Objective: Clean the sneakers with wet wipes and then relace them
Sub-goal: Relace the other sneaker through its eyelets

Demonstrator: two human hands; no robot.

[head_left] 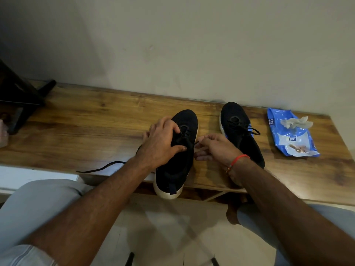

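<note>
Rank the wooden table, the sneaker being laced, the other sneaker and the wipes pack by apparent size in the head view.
1. wooden table
2. sneaker being laced, though it sits nearer the camera
3. other sneaker
4. wipes pack

The two sneakers are a pair, so their gap probably comes only from nearness.

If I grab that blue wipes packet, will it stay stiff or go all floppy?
Probably floppy: the blue wipes packet looks crumpled and lies sagging on the wooden table. Likely light too, being a thin pouch. The loose wipe sticking out may slide off.
</note>
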